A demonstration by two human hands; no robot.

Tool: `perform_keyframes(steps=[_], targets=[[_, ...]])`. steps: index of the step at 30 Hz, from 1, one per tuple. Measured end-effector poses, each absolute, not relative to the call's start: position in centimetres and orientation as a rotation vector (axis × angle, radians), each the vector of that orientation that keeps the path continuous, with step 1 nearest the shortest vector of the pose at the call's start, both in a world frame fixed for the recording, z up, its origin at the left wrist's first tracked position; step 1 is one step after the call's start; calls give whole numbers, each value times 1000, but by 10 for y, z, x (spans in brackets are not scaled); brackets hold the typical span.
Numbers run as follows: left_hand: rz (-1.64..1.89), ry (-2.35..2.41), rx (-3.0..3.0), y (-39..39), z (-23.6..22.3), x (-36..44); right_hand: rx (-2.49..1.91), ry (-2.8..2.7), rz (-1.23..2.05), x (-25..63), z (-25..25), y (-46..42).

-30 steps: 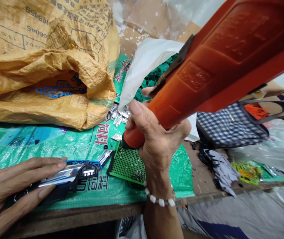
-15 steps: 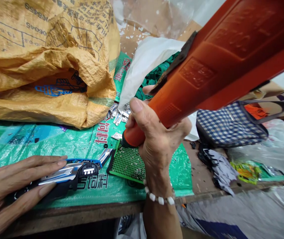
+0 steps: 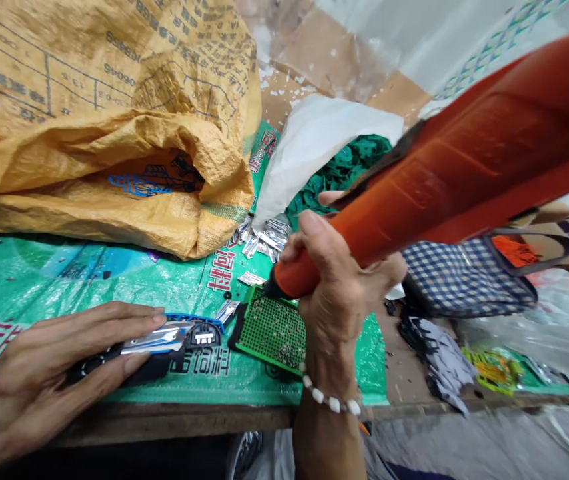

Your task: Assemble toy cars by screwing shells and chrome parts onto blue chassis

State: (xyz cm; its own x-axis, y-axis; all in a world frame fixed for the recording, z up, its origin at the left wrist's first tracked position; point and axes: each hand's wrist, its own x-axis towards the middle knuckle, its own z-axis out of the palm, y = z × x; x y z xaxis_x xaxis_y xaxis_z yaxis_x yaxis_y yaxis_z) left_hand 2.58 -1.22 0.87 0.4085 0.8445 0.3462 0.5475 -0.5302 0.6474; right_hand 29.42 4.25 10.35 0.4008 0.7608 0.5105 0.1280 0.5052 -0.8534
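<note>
My right hand (image 3: 334,273) is wrapped around an orange-red power screwdriver (image 3: 389,220), which slants down to the left. Its black nose is over the far left corner of a green perforated tray (image 3: 274,327) holding many small screws; the bit's tip cannot be made out. At the left, my left hand (image 3: 79,353) grips a black plastic part (image 3: 157,360) with silver and blue trim between thumb and fingers, low over the green sheet. A silver strip (image 3: 226,312) lies between that part and the tray.
A yellow woven sack (image 3: 164,133) fills the back left. Behind the tray, a white bag (image 3: 324,133) spills green pieces (image 3: 344,167), beside silver strips (image 3: 269,237). To the right are a checked bag (image 3: 464,273) and grey-black pieces (image 3: 439,353). The table's front edge (image 3: 189,420) runs below.
The whole view has shifted, so most things appear farther right. The screwdriver's rear end has swung lower in the picture. Both hands keep their grips.
</note>
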Motion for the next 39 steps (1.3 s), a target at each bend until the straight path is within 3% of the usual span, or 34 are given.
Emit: perform_keyframes(steps=[6,12,19,39], targets=[[1035,987,2287,-4,12,31,-979,-1058,396,282,141,40],[1117,929,2174,-5,11,37,-974,-1004,499,247,170,29],[1133,867,2119,-4,11,41,-875,-1077,760,207,167,17],[1167,848,2089,-5,8,42,-943,-1205,646,204,155,20]])
